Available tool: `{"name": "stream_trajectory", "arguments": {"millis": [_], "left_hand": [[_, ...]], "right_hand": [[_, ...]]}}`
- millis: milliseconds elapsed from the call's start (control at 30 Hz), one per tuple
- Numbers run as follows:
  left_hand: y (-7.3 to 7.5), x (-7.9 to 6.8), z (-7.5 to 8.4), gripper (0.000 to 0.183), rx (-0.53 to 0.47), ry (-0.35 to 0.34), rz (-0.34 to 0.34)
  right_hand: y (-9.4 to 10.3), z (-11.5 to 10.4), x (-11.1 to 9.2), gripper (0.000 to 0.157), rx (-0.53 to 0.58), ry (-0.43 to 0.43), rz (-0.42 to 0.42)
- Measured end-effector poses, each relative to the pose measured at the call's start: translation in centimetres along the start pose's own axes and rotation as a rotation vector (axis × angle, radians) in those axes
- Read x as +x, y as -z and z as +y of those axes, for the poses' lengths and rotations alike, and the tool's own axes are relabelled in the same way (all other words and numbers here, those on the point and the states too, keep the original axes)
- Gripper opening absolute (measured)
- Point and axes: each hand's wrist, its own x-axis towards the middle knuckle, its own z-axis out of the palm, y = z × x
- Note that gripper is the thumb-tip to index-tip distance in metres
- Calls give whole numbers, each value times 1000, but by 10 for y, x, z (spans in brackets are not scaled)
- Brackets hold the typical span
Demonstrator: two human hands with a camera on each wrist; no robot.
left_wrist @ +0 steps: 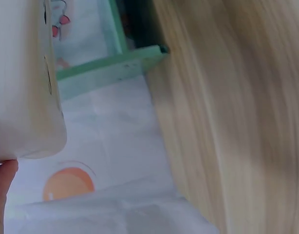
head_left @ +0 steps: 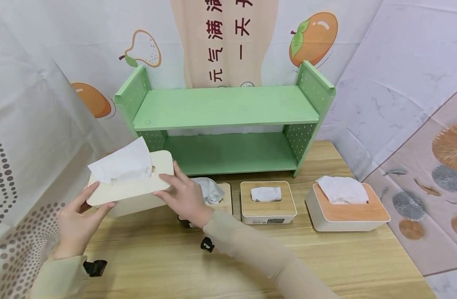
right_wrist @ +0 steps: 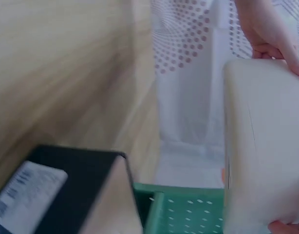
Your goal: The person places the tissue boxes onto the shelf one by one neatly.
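A cream tissue box (head_left: 138, 195) with a white tissue (head_left: 125, 164) sticking out of its top is held up over the table's left side, tilted. My left hand (head_left: 73, 226) grips its left end, thumb along the front edge. At the other end my right hand (head_left: 187, 195) pinches the box between thumb and fingers. In the left wrist view the box (left_wrist: 23, 83) fills the upper left, a fingertip at its lower corner. The right wrist view shows the box's (right_wrist: 266, 141) broad side, held clear of the table, with a hand at each end.
A green two-tier shelf (head_left: 228, 106) stands at the back of the wooden table (head_left: 251, 265). Before it sit a black-sided tissue box (head_left: 224, 203), partly behind my right hand, a small wood-topped tissue box (head_left: 267, 209), and a larger white one (head_left: 348, 224) at right.
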Motion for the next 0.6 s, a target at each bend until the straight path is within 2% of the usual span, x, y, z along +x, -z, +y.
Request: {"name": "stream_trajectory", "arguments": {"millis": [133, 233, 600], "left_hand": [[-6, 5, 12, 57, -62, -42, 18], [-11, 10, 20, 54, -111, -76, 28], [-32, 35, 54, 43, -247, -181, 19]], "right_hand": [[15, 2, 6, 43, 46, -1, 35], [27, 5, 10, 42, 24, 14, 74], [66, 13, 22, 40, 18, 107, 284]]}}
